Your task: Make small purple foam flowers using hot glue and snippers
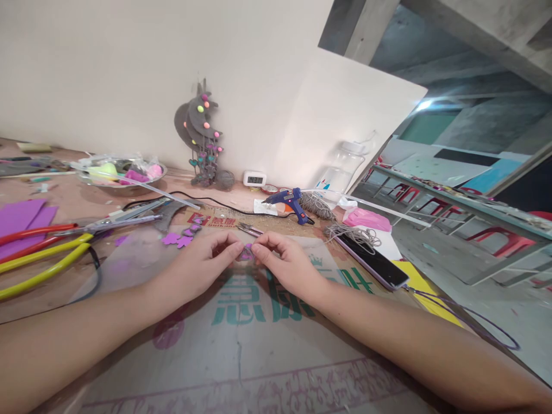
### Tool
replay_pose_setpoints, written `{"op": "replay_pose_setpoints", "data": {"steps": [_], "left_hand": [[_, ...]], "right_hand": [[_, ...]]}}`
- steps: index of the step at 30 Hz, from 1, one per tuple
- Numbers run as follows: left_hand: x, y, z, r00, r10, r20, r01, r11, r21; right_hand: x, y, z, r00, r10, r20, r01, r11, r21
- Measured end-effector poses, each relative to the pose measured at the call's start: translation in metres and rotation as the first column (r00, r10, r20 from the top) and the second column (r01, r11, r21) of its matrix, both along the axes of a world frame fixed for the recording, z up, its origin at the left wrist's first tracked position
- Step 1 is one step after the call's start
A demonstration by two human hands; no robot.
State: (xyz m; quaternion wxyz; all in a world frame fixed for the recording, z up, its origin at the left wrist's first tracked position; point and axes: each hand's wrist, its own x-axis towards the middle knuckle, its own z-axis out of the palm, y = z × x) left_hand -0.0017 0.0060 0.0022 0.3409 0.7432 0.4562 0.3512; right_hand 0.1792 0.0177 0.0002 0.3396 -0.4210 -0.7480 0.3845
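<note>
Reaching forward with left arm (86, 336) from the lower left and right arm (388, 336) from the lower right, both bare, slanting inward to the middle. Holding left hand (204, 261) and right hand (290, 263) close together, just apart, backs uppermost, with fingers (223, 239) curled and thumbs (232, 255) pointing at each other, pinched at the tips.

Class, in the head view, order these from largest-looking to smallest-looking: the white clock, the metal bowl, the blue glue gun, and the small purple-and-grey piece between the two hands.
1. Metal bowl
2. Blue glue gun
3. White clock
4. Small purple-and-grey piece, partly hidden, so judged by what shows
</note>
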Motion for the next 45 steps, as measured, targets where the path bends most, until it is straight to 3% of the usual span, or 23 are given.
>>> {"op": "replay_pose_setpoints", "data": {"steps": [6, 11, 21, 29, 39, 45], "left_hand": [[-0.0005, 0.0006, 0.0003, 1.000, 0.010, -0.008, -0.009, 0.999, 0.032], [0.0004, -0.0002, -0.0005, 0.998, -0.055, -0.004, 0.055, 0.998, 0.009], [0.0006, 0.0000, -0.0022, 1.000, -0.016, 0.024, 0.016, 1.000, -0.020], [0.0000, 0.0036, -0.0046, 0.995, -0.055, 0.078, 0.058, 0.998, -0.038], [-0.0015, 0.0039, -0.0044, 0.999, -0.004, 0.052, 0.004, 1.000, -0.003], [-0.0005, 0.0023, -0.0035, 0.995, -0.077, 0.055, 0.078, 0.997, -0.014]], "right_hand": [[0.0001, 0.0004, -0.0001, 1.000, -0.006, -0.012, 0.006, 1.000, -0.010], [0.0003, 0.0000, -0.0010, 0.999, -0.023, -0.038, 0.023, 1.000, -0.006], [0.0008, 0.0009, -0.0029, 0.993, 0.010, -0.116, -0.014, 0.999, -0.037], [-0.0006, 0.0009, -0.0018, 0.998, -0.021, -0.054, 0.020, 1.000, -0.015], [-0.0002, 0.0003, -0.0013, 1.000, -0.007, -0.011, 0.007, 1.000, 0.010], [0.0013, 0.0005, -0.0031, 0.999, -0.001, -0.037, 0.002, 1.000, 0.021]]}}
